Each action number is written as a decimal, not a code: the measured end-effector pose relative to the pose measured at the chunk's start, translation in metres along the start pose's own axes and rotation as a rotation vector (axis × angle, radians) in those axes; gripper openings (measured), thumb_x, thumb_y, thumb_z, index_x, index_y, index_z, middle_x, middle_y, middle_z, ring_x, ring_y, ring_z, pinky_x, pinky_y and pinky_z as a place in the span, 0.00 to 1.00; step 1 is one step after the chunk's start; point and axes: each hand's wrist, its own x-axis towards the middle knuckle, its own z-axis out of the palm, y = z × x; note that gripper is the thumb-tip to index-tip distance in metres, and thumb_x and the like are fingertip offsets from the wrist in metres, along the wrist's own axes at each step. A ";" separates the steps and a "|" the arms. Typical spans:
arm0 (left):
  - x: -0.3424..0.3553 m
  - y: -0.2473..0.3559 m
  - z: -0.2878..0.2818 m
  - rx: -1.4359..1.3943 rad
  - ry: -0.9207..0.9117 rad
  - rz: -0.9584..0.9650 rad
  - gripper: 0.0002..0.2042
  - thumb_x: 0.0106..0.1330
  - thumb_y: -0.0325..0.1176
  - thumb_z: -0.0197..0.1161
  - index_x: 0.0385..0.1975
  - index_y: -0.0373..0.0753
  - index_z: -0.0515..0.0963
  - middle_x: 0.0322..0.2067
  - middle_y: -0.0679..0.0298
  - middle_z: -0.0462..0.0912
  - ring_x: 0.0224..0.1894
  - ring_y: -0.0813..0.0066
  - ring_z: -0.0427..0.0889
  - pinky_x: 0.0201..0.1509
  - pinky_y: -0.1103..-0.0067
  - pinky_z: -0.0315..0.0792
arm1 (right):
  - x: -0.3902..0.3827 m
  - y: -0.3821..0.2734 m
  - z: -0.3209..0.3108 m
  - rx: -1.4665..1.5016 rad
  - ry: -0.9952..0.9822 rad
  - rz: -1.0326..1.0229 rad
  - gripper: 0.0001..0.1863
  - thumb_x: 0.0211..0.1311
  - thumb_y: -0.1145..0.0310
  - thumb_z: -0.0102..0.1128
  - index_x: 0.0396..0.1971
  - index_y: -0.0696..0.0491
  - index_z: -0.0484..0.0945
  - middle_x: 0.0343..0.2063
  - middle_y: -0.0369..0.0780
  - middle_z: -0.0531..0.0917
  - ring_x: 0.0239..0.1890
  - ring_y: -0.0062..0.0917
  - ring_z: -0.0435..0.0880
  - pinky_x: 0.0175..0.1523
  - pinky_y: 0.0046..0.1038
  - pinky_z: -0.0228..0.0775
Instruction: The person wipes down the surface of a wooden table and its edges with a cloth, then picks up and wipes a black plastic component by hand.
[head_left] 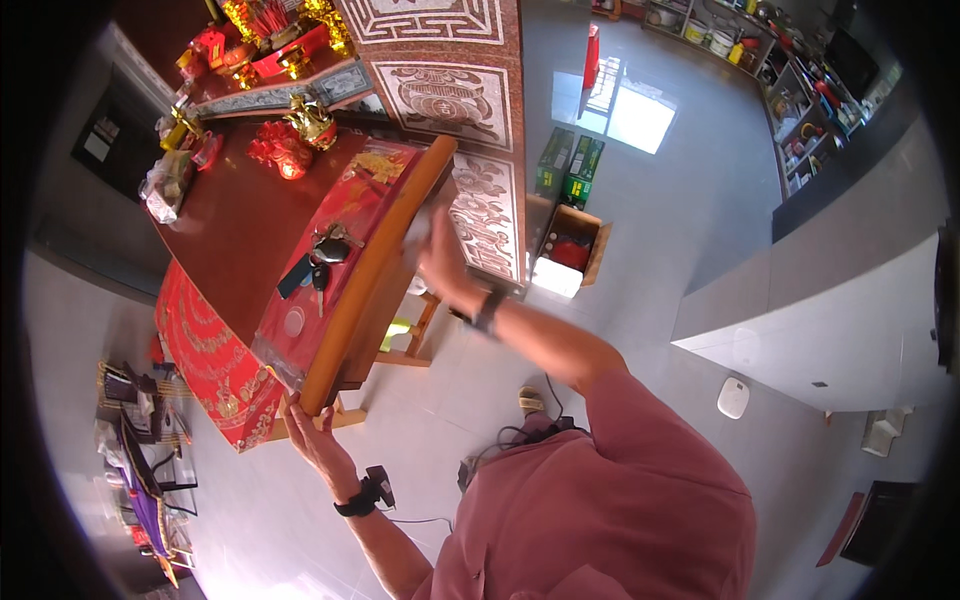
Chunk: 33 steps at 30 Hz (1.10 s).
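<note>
My left hand [313,435] grips the near end of a long wooden board [345,325] along the edge of a dark red altar table [240,200]. My right hand [440,250], blurred, presses something pale, perhaps a cloth [418,230], against that board's outer face near its far end. Beside the board, on a red, clear-covered strip [300,320], lie keys with a black fob [330,250] and a dark rectangular object [296,275]. A red ornament [280,150], a gold vessel [312,122] and a plastic bag [165,185] sit farther back on the tabletop.
A carved stone panel [440,95] stands behind the table. Green boxes [582,170] and an open carton [570,250] are on the grey floor. A red embroidered cloth [210,350] hangs at the left, shelves [800,140] line the back right, and folded stands [140,470] lean at the far left.
</note>
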 end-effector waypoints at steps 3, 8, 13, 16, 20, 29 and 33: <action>-0.003 -0.002 0.003 -0.011 0.052 0.000 0.19 0.80 0.48 0.51 0.59 0.41 0.73 0.58 0.63 0.74 0.61 0.73 0.73 0.57 0.70 0.75 | -0.070 -0.006 -0.017 0.066 -0.800 -0.313 0.19 0.66 0.76 0.52 0.57 0.56 0.71 0.46 0.54 0.81 0.52 0.44 0.83 0.53 0.43 0.76; -0.007 -0.002 -0.004 0.014 0.057 -0.009 0.18 0.80 0.45 0.51 0.60 0.41 0.73 0.59 0.64 0.73 0.61 0.74 0.73 0.58 0.70 0.77 | 0.015 -0.009 -0.046 0.229 -0.032 0.496 0.18 0.65 0.78 0.53 0.55 0.54 0.74 0.42 0.43 0.83 0.45 0.31 0.82 0.47 0.33 0.74; -0.004 0.003 0.010 0.002 0.014 0.024 0.17 0.80 0.43 0.52 0.59 0.41 0.74 0.57 0.64 0.74 0.58 0.75 0.74 0.57 0.70 0.77 | 0.104 0.094 -0.030 0.157 0.262 0.155 0.17 0.59 0.81 0.53 0.49 0.60 0.74 0.41 0.50 0.82 0.47 0.44 0.82 0.55 0.40 0.72; 0.000 0.004 0.009 0.011 -0.026 0.022 0.16 0.80 0.43 0.53 0.58 0.40 0.74 0.55 0.65 0.74 0.56 0.77 0.74 0.56 0.72 0.77 | 0.063 0.096 0.010 0.167 0.224 0.148 0.10 0.62 0.80 0.52 0.44 0.60 0.73 0.36 0.48 0.80 0.41 0.42 0.81 0.50 0.38 0.73; -0.001 0.004 -0.003 0.047 -0.020 0.031 0.16 0.80 0.43 0.53 0.58 0.40 0.75 0.52 0.68 0.74 0.54 0.80 0.74 0.56 0.74 0.74 | -0.074 -0.021 0.057 0.880 -0.088 0.491 0.10 0.76 0.63 0.44 0.40 0.52 0.70 0.26 0.36 0.75 0.25 0.25 0.77 0.29 0.26 0.72; 0.008 0.011 -0.013 0.121 -0.071 0.066 0.16 0.76 0.39 0.60 0.55 0.34 0.78 0.38 0.67 0.80 0.41 0.80 0.76 0.49 0.80 0.70 | -0.213 -0.086 0.037 0.598 -0.874 0.420 0.25 0.58 0.75 0.67 0.56 0.56 0.70 0.43 0.40 0.82 0.46 0.26 0.81 0.51 0.30 0.75; 0.017 -0.009 -0.022 0.082 -0.090 0.073 0.15 0.74 0.38 0.62 0.52 0.34 0.78 0.38 0.65 0.82 0.40 0.82 0.77 0.48 0.80 0.70 | -0.103 -0.041 -0.010 0.259 -0.188 0.580 0.20 0.62 0.75 0.64 0.52 0.57 0.70 0.43 0.40 0.78 0.34 0.23 0.79 0.36 0.25 0.73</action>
